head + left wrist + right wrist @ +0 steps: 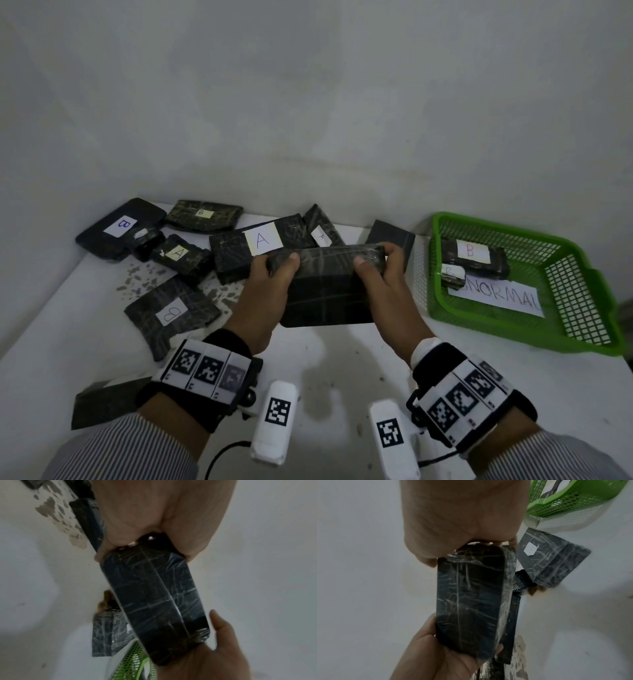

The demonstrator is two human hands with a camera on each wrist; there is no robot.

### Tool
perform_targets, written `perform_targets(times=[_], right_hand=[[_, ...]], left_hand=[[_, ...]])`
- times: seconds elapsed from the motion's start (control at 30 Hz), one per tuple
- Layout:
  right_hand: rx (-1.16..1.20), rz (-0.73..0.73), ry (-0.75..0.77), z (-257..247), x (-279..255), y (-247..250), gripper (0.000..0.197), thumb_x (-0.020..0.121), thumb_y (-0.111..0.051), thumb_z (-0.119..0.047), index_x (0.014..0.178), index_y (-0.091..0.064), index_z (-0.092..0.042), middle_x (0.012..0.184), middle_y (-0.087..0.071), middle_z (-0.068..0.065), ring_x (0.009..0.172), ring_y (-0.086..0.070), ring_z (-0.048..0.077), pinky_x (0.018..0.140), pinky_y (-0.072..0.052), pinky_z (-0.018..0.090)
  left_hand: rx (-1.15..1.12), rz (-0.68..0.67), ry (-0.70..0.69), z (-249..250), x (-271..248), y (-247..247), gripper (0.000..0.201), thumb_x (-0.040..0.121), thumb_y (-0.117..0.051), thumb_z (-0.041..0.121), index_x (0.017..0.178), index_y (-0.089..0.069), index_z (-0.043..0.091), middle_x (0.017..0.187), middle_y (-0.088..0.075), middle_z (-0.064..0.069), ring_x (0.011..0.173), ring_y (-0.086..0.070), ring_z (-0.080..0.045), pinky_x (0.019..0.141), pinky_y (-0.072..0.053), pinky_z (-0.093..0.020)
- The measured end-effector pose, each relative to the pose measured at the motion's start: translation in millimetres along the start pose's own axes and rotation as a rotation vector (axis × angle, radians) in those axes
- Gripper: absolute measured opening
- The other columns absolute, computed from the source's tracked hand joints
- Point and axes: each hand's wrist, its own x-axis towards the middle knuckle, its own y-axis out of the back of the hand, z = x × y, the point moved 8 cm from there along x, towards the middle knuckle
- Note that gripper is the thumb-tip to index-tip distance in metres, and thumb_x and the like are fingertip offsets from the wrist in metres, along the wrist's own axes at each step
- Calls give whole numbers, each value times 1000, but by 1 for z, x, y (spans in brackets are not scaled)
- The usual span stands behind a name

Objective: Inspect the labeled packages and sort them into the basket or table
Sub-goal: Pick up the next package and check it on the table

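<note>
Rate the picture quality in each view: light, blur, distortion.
Head view: dim, fairly sharp, labels readable, wide-angle bending at the green basket. Left wrist view: dark and soft, tape glints on the held package, left hand blurred close up. Right wrist view: equally murky, right hand out of focus.

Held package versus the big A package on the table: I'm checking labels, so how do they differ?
The held package shows no label on its visible faces; the big A package shows a white paper marked A on top. The held package is gripped at both ends by the left hand and right hand, while the A package lies among others on the table. Both are dark and wrapped in shiny film.
</note>
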Motion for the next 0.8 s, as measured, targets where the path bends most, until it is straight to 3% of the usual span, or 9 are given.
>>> perform_targets(times=[0.1,0.2,0.27,0.43,0.5,0.57,0.67,0.73,0.8], right_hand=[[-1,64,-75,3,5,5,46,82,-57,-73,121,-48,-50,130,-53,0,116,-57,17,106,-49,47],[45,24,-146,5,7,1,40,75,-66,-70,108,-58,-49,126,-61,3,111,-65,23,100,-55,51],[19,37,-130,2,9,4,38,72,-68,-67,100,-61,-42,121,-65,6,108,-67,27,95,-58,53],[-47,34,-56,-1,8,5,45,71,-72,-66,107,-62,-40,122,-60,8,107,-67,25,93,-60,50],[-42,50,-48,1,5,5,55,68,-73,-69,114,-60,-42,127,-54,2,112,-64,21,98,-58,47],[-40,72,-50,1,1,6,75,62,-74,-75,126,-55,-41,133,-48,-2,119,-61,19,105,-54,44],[55,19,-74,4,1,0,96,56,-83,-75,136,-46,-37,136,-58,-1,121,-64,17,109,-52,43],[75,2,-68,2,3,-1,101,55,-88,-66,140,-43,-35,134,-63,0,120,-66,17,107,-54,45],[-94,34,-25,-2,4,4,113,54,-92,-62,149,-36,-37,141,-54,0,127,-60,20,111,-49,45]], left_hand=[[4,0,-95,-3,-4,-1,34,101,-52,47,127,-47,25,125,-62,-6,113,-65,-24,97,-56,-52],[-16,17,-147,-10,-6,0,21,103,-48,46,118,-47,31,123,-63,-5,114,-65,-24,98,-55,-53],[-46,-18,-112,-19,-5,-1,13,105,-46,41,114,-48,32,125,-62,-4,115,-65,-20,95,-58,-48],[-68,-109,-40,-23,-3,-4,35,98,-59,39,125,-53,17,126,-65,-1,112,-67,-15,76,-62,-29],[-83,-60,-81,-19,-1,1,35,92,-68,36,118,-56,15,121,-68,-6,107,-70,-19,74,-62,-30],[-45,14,-162,-11,-1,8,44,82,-78,46,108,-58,17,114,-68,-10,104,-71,-25,82,-63,-41],[35,45,-237,-5,-2,14,52,77,-81,54,104,-56,17,106,-67,-12,102,-69,-30,89,-59,-53],[85,4,-221,-10,1,14,43,82,-77,50,103,-58,19,106,-69,-10,104,-68,-30,93,-57,-53],[202,-65,-214,-16,4,11,24,90,-74,37,105,-61,22,112,-69,-5,114,-65,-23,99,-53,-45]])
